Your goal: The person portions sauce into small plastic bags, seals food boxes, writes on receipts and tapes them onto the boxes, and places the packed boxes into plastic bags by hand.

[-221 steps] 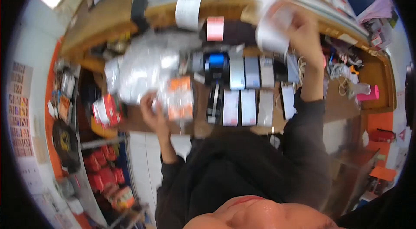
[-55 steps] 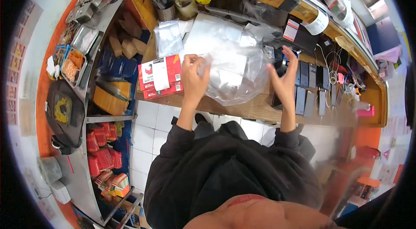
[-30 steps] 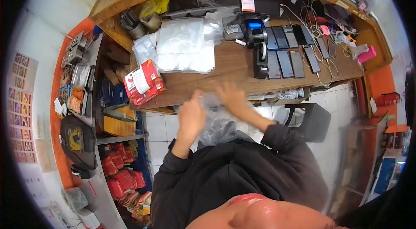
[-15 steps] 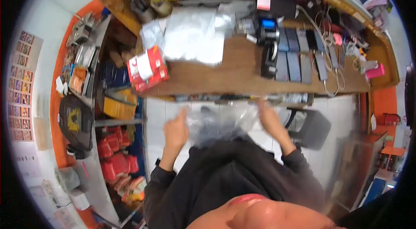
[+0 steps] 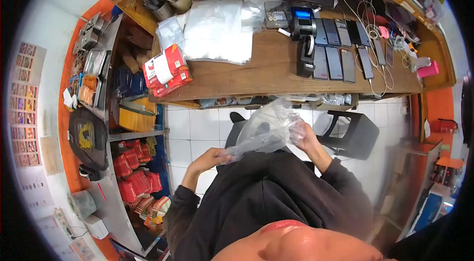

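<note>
A clear plastic bag [image 5: 264, 128] is stretched between my two hands, in front of my body and below the desk's front edge. My left hand [image 5: 210, 159] is closed on its lower left corner. On the other side, my right hand [image 5: 306, 137] grips the bag's bunched right part. The bag is see-through and crinkled, and its upper part puffs up toward the desk edge. Nearest above it is the wooden desk [image 5: 222, 81], with a stack of flat clear bags [image 5: 217, 34] lying on top.
Red boxes [image 5: 168, 71] stand at the desk's left end. A tape dispenser [image 5: 306, 58], a small device with a blue screen [image 5: 302, 21] and several phones [image 5: 334, 61] lie toward the right. A grey chair [image 5: 353, 135] is under the desk; shelves with red packets [image 5: 140, 182] are at left.
Both hands have shifted: the left has come down and the right has lowered slightly. The bag, blurred and hanging before, is now pulled to a slant and gathered in the right hand.
</note>
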